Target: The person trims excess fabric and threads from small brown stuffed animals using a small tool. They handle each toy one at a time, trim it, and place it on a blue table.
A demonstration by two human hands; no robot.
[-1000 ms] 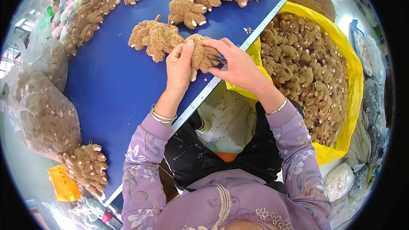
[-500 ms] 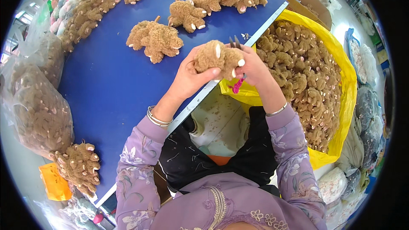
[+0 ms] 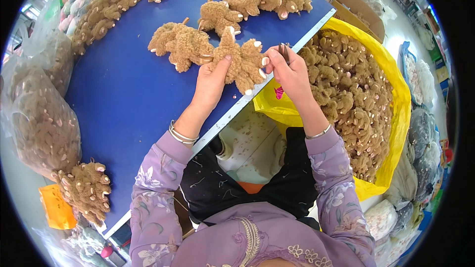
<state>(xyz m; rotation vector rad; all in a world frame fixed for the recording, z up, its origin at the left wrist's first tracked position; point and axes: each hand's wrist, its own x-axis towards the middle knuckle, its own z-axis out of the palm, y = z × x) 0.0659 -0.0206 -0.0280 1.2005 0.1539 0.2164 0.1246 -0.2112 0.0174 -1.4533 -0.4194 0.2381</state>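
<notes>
A brown curly plush toy animal point(image 3: 237, 64) with white-tipped paws is spread out over the front edge of the blue table. My left hand point(image 3: 213, 81) is closed on its left part, the thumb pressed on top. On the other side my right hand point(image 3: 292, 71) is closed round a small pair of scissors point(image 3: 283, 52); the dark blades point away from me and a pink handle end shows below the palm. Its thumb and forefinger are at a white paw tip of the toy. Touching or very near the toy's left side lies another brown plush toy point(image 3: 180, 44).
More brown plush toys point(image 3: 242, 0) lie along the far side of the blue table point(image 3: 118, 118). To the right stands a yellow sack point(image 3: 403, 113) full of them. Clear bags point(image 3: 42, 113) of plush toys and a small pile point(image 3: 86, 190) line the left. A cardboard box point(image 3: 358, 12) is behind the sack.
The toy has moved left and been turned from a bunched position to spread out. My right hand has drawn apart from the left, with fingertips now at a paw tip.
</notes>
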